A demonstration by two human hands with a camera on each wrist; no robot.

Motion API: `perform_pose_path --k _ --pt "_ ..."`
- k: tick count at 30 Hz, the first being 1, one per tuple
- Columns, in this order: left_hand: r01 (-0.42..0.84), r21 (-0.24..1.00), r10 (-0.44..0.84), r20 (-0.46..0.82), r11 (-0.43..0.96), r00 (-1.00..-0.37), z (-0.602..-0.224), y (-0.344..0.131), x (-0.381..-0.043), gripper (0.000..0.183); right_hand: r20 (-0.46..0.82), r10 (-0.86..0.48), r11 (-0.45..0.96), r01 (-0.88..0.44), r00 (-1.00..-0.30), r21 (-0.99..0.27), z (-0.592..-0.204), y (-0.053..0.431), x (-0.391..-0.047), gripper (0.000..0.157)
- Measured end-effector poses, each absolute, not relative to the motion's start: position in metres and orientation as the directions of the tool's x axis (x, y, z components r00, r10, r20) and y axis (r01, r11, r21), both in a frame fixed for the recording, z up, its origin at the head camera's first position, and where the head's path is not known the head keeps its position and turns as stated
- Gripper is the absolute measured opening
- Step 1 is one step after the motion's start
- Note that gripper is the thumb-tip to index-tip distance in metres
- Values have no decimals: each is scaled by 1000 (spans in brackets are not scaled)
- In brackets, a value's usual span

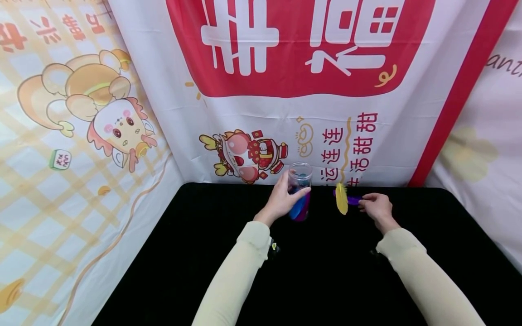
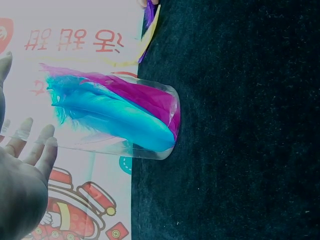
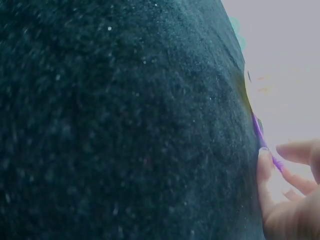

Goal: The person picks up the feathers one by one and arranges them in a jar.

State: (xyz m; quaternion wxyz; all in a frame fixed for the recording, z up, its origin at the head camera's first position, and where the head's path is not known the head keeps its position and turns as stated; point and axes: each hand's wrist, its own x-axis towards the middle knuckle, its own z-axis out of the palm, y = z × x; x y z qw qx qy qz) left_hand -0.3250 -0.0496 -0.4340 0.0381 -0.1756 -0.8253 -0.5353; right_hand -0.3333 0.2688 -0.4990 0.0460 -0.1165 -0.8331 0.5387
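Fingers and thumb of my left hand [image 1: 280, 199] grip a clear cylindrical cup [image 1: 300, 168] near the back of the black table. Inside it, the left wrist view shows a bright blue feather [image 2: 112, 112] and a magenta feather [image 2: 150, 98] leaning along the wall. To the right of the cup, my right hand [image 1: 377, 208] pinches a purple feather [image 1: 354, 200] by its end between thumb and fingers. A yellow feather [image 1: 341, 199] crosses the purple one at its far end, away from the fingertips. The right wrist view catches the purple feather [image 3: 258, 126] only edge-on.
The black-covered table [image 1: 322, 276] ends at its back edge against a white and red printed cloth [image 1: 253, 113]. A checked cartoon cloth [image 1: 81, 181] hangs on the left side. Another pale cloth [image 1: 481, 145] is at the right.
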Motion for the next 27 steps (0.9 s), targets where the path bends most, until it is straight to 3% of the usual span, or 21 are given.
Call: perform_pose_path --k 16,27 --pt "325 864 238 247 385 -939 -434 -50 -324 75 -54 214 385 134 -975 -913 -497 269 -329 26" --pt "342 860 241 265 379 -934 -433 -50 -322 76 50 172 546 53 -984 -836 -482 284 -317 23"
